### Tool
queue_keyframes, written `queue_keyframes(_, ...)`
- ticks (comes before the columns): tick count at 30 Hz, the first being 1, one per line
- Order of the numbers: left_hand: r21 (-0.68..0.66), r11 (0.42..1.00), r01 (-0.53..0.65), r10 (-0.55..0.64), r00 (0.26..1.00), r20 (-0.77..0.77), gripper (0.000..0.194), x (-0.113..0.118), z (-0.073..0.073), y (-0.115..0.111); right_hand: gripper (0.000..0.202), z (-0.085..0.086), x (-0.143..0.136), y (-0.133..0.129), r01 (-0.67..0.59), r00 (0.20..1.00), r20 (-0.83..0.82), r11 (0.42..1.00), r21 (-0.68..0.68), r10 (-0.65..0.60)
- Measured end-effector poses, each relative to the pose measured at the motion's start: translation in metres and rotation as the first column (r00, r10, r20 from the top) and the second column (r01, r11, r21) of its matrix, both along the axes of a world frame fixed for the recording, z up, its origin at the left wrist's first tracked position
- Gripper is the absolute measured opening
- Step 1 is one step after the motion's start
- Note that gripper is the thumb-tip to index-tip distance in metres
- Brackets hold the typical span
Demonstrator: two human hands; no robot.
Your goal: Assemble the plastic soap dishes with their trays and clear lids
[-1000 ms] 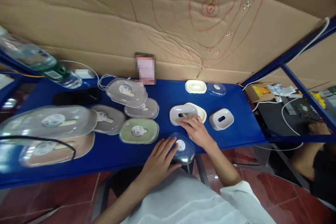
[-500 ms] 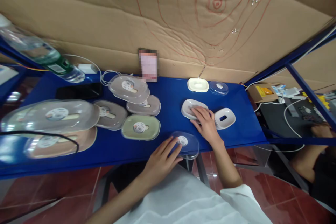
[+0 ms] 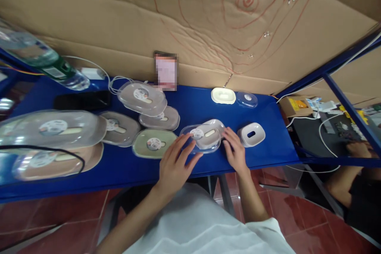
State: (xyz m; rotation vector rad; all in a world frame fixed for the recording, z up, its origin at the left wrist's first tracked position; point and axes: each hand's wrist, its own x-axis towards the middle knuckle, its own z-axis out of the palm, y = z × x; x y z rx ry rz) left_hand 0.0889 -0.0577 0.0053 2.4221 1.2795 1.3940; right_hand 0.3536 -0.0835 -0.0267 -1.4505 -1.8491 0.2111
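A clear oval lid (image 3: pixel 185 130) with a round label lies tilted partly over a pale grey soap dish (image 3: pixel 218 124) with a cream insert in its middle. My left hand (image 3: pixel 177 162) has its fingers on the lid's left end and its thumb at the near edge, gripping it. At the dish's right end, the fingertips of my right hand (image 3: pixel 235 150) hold the rim, the thumb lower down. Just right of that hand sits a white slotted piece (image 3: pixel 253 135). A green lidded soap dish (image 3: pixel 145 147) is beside my left hand, partly behind its fingers.
Several lidded soap dishes (image 3: pixel 74 127) are piled on the left. A cream dish (image 3: pixel 223 96) and another clear lid (image 3: pixel 247 100) lie at the back. A water bottle (image 3: pixel 64 71), a black phone (image 3: pixel 83 100) and a blurred-out screen (image 3: pixel 166 72) are along the back. At right, another person's arm (image 3: pixel 345 180) shows.
The clear lid has moved up and away from the table's front edge onto the grey dish with my left hand. The dish has slid left and nearer; my right hand shifted from its top to its right end.
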Motion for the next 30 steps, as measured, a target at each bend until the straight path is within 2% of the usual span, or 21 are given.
queue_keyframes(2, 0.017, 1.000, -0.020, 0.021, 0.998, -0.065, 0.039, 0.010, -0.005, 0.008, 0.047, -0.001, 0.005, -0.003, 0.096, 0.991, -0.091, 0.994, -0.051, -0.100)
queue_keyframes(7, 0.010, 1.000, -0.009, 0.010, 0.994, -0.112, 0.032, 0.030, -0.010, 0.021, 0.067, 0.005, 0.017, 0.014, -0.004, 0.998, -0.055, 0.969, -0.248, -0.010)
queue_keyframes(11, 0.024, 0.999, -0.047, 0.049, 0.992, -0.114, 0.026, 0.037, -0.006, 0.027, 0.066, 0.011, 0.019, 0.027, 0.045, 0.990, -0.109, 0.930, -0.366, -0.091)
queue_keyframes(15, 0.031, 0.998, -0.051, 0.055, 0.988, -0.144, 0.024, 0.040, -0.005, 0.025, 0.070, 0.012, -0.004, 0.006, 0.106, 0.947, -0.239, 0.910, -0.401, -0.216)
queue_keyframes(18, 0.011, 0.999, -0.032, 0.033, 0.979, -0.200, 0.026, 0.038, -0.008, 0.015, 0.067, 0.010, -0.019, -0.015, 0.105, 0.919, -0.311, 0.909, -0.402, -0.244)
queue_keyframes(20, -0.021, 1.000, -0.001, -0.004, 0.969, -0.245, 0.028, 0.033, -0.011, 0.007, 0.071, 0.010, -0.020, -0.018, 0.127, 0.926, -0.291, 0.926, -0.355, -0.239)
queue_keyframes(21, -0.036, 0.999, 0.020, -0.028, 0.966, -0.258, 0.029, 0.030, -0.013, 0.004, 0.073, 0.011, -0.017, -0.017, 0.116, 0.945, -0.255, 0.938, -0.325, -0.205)
queue_keyframes(23, -0.049, 0.997, 0.062, -0.072, 0.962, -0.262, 0.035, 0.023, -0.016, -0.003, 0.078, 0.013, -0.006, -0.008, 0.002, 0.985, -0.164, 0.953, -0.304, -0.055)
queue_keyframes(26, -0.056, 0.992, 0.115, -0.126, 0.954, -0.272, 0.050, 0.014, -0.021, -0.011, 0.070, 0.017, 0.010, 0.007, -0.239, 0.971, -0.099, 0.905, -0.353, 0.218)
queue_keyframes(28, -0.055, 0.989, 0.135, -0.145, 0.947, -0.285, 0.053, 0.009, -0.024, -0.016, 0.060, 0.020, 0.016, 0.013, -0.315, 0.949, -0.106, 0.875, -0.368, 0.297)
queue_keyframes(30, -0.031, 0.988, 0.153, -0.155, 0.946, -0.283, 0.047, 0.005, -0.027, -0.021, 0.053, 0.024, 0.018, 0.015, -0.355, 0.935, -0.133, 0.852, -0.384, 0.330)
